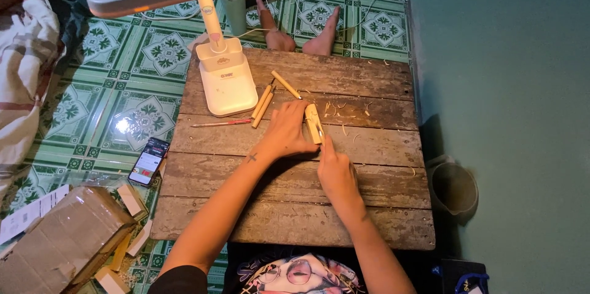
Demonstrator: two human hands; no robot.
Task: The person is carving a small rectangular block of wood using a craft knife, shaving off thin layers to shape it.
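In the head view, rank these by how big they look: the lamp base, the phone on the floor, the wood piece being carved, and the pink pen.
Largest to smallest:
1. White lamp base
2. Phone
3. Wood piece, partly covered by the left hand
4. Pink pen: longer than the wood piece, but far thinner

The phone lies on the floor, farther from the camera, so it may look smaller than it is.

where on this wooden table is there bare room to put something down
The weathered plank table is bare along its near planks, right of the right hand, and at the near left corner beside the left forearm. The far right corner holds only shavings. It is crowded between the white lamp base, the loose wooden-handled tools, the red pen and the left hand pinning the pale wood block.
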